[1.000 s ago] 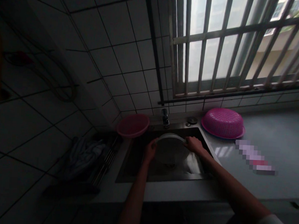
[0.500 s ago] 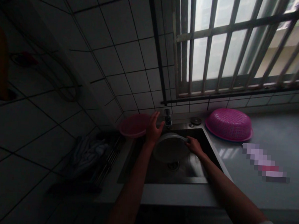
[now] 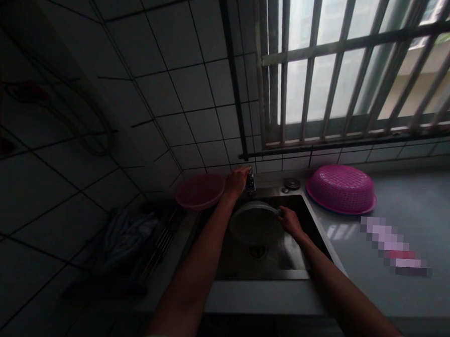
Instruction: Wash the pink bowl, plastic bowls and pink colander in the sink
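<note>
My left hand (image 3: 238, 180) is at the chrome faucet (image 3: 251, 182) behind the sink, its fingers closed over the top of it. My right hand (image 3: 289, 220) grips the handle of a round pan (image 3: 257, 225) with a pale rim. The pan is inside the steel sink (image 3: 264, 277), below the faucet, and its inside looks dark. Whether water is running I cannot tell. A drain (image 3: 258, 251) shows near the pan's front edge.
A pink basin (image 3: 200, 191) stands left of the faucet. On the right counter, an upturned pink colander (image 3: 340, 189) lies near a blurred-out item (image 3: 394, 245). A striped cloth (image 3: 125, 236) sits at the left. Behind the counter is a barred window (image 3: 327, 88).
My left hand has moved up and forward from beside the pan to the faucet, and its spread fingers have closed there. My right hand still holds the pan in nearly the same place.
</note>
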